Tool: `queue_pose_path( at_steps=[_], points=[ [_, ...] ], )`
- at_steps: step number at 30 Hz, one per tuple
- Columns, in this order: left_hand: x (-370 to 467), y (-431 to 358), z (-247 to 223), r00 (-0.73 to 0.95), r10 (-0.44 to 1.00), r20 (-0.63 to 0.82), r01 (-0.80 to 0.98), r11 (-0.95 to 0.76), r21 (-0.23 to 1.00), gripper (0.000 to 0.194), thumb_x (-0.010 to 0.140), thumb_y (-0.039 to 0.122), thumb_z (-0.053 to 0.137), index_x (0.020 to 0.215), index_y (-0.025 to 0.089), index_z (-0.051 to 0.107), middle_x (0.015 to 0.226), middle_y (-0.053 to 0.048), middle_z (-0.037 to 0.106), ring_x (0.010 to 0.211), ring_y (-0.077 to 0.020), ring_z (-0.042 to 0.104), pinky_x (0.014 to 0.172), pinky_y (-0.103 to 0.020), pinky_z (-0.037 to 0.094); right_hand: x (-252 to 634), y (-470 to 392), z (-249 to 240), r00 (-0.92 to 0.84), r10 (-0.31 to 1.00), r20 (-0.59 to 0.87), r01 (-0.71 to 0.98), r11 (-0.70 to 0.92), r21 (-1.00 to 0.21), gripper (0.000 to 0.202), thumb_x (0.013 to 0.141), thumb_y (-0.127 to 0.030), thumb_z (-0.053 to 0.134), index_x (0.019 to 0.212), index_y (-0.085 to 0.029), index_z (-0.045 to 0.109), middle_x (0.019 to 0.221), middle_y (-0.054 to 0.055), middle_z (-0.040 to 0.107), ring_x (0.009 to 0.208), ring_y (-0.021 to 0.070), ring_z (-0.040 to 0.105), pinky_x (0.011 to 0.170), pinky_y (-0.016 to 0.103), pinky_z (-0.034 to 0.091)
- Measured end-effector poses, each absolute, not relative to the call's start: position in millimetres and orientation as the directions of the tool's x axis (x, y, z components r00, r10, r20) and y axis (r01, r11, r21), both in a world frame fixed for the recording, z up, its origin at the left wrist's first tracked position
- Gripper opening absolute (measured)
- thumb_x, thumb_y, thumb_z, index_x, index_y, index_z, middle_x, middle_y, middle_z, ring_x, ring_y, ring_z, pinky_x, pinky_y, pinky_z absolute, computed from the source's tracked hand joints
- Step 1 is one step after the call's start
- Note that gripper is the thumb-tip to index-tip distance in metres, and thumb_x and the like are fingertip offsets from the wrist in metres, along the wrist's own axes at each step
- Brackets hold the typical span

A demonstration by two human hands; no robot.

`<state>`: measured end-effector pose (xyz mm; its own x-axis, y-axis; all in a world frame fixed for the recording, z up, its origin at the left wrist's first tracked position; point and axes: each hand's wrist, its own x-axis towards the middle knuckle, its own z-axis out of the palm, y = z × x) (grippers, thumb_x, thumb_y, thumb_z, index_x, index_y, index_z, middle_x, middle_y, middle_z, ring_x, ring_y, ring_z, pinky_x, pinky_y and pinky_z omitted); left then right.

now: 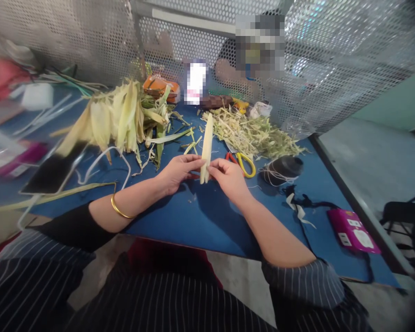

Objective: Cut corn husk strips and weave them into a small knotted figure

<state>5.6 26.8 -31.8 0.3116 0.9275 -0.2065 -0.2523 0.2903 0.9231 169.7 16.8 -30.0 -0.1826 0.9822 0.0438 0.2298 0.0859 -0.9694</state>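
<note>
A pale, narrow strip of corn husk stands nearly upright between my two hands, its lower end split into ragged tips. My left hand pinches it from the left near its lower part. From the right, my right hand grips the strip's lower end between thumb and fingers. Scissors with red and yellow handles lie just beyond my right hand. A heap of whole dried husks rests at the back left, and a pile of shredded husk pieces at the back right.
Right of my hands sits a dark spool of thread, with a magenta packet at the table's right side. A black phone and white cable lie left. Behind the mesh screen is a person.
</note>
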Motion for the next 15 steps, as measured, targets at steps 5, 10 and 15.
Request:
queue_pose_path(
  at_steps=[5, 10, 15],
  points=[
    [8.6, 25.5, -33.2, 0.307, 0.93, -0.202, -0.205, 0.272, 0.94, 0.022, 0.07, 0.027, 0.074, 0.084, 0.013, 0.064, 0.079, -0.006, 0.068, 0.066, -0.0139, 0.063, 0.069, -0.032, 0.049, 170.1, 16.0, -32.6, -0.214, 0.972, 0.099, 0.356, 0.172, -0.918, 0.022, 0.081, -0.036, 0.059, 0.071, -0.018, 0.058, 0.062, 0.0, 0.061, 0.059, 0.0119, 0.053, 0.061, 0.027, 0.042],
    [5.7, 27.9, -31.7, 0.266, 0.932, -0.246, -0.231, 0.31, 0.922, 0.024, 0.068, 0.022, 0.075, 0.087, 0.013, 0.063, 0.082, -0.005, 0.068, 0.069, -0.0141, 0.064, 0.067, -0.03, 0.049, 173.6, 19.6, -38.4, -0.19, 0.974, 0.122, 0.338, 0.181, -0.924, 0.015, 0.083, -0.031, 0.055, 0.076, -0.018, 0.058, 0.066, -0.001, 0.058, 0.061, 0.011, 0.052, 0.062, 0.027, 0.042],
    [3.2, 29.8, -32.8, 0.316, 0.933, -0.172, -0.263, 0.26, 0.929, 0.022, 0.07, 0.022, 0.073, 0.088, 0.012, 0.067, 0.085, -0.006, 0.069, 0.072, -0.0141, 0.065, 0.074, -0.031, 0.051, 170.6, 17.4, -33.3, -0.184, 0.982, 0.047, 0.208, 0.085, -0.975, 0.016, 0.081, -0.034, 0.058, 0.077, -0.018, 0.057, 0.067, -0.001, 0.057, 0.06, 0.0106, 0.052, 0.062, 0.028, 0.044]
  ],
)
